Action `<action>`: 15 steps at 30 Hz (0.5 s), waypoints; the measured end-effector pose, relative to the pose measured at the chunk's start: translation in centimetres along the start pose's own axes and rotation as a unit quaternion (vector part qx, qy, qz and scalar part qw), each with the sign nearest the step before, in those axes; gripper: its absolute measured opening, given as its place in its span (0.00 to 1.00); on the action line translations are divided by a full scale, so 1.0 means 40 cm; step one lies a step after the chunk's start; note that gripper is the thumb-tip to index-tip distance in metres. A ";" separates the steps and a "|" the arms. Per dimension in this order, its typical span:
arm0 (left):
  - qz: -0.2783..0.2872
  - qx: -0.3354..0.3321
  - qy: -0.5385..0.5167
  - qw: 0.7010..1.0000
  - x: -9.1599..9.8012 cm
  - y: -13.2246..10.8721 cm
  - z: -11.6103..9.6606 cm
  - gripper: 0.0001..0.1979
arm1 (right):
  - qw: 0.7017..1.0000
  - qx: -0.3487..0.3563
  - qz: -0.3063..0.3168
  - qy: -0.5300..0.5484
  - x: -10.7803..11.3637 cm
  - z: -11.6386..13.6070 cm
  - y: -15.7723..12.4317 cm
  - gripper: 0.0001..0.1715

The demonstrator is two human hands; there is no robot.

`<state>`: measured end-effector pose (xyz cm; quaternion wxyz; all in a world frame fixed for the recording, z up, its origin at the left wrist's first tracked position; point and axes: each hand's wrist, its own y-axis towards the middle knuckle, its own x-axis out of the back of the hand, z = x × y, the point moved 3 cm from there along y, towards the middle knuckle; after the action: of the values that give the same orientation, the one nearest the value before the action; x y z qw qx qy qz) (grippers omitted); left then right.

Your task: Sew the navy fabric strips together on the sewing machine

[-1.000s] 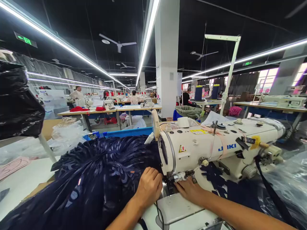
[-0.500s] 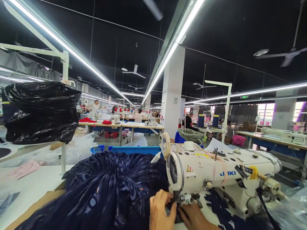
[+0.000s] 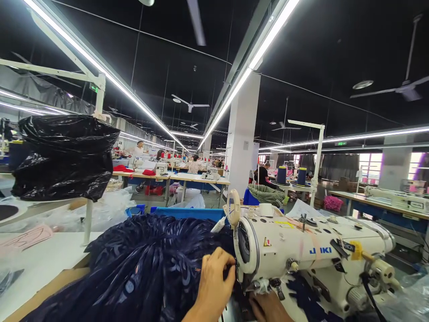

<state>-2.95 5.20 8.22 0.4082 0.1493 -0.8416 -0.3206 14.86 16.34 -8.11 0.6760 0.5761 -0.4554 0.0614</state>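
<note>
A white sewing machine (image 3: pixel 284 241) stands at the right, its round end toward me. My left hand (image 3: pixel 216 277) is raised beside that end, thumb and fingers pinched together; anything between them is too small to make out. Low under the machine head, near the needle area, my right hand (image 3: pixel 270 306) is bent with its fingers drawn in. The machine partly covers it, and what it grips is hidden. A large heap of gathered navy fabric (image 3: pixel 140 264) with a shiny pattern lies left of my left hand.
Dark navy scraps (image 3: pixel 303 286) lie by the machine's base. A black plastic bag (image 3: pixel 67 156) covers something on a stand at the left. Behind the fabric is a blue bin edge (image 3: pixel 187 213). Clear plastic (image 3: pixel 407 290) lies at the right. Two thread cones (image 3: pixel 282 175) stand farther back.
My left hand has moved up and slightly left, away from under the machine head, into a pinch beside it. My right hand stays low under the head. The camera view has shifted slightly.
</note>
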 end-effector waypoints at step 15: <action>-0.038 -0.009 -0.300 0.953 0.001 0.132 -0.002 0.05 | 0.998 -0.043 -0.017 -0.045 0.009 0.022 0.006 0.11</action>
<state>-2.84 9.08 11.77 0.1255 0.0741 -0.9162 -0.3733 14.46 15.51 -7.75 0.6801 0.5564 -0.4773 0.0042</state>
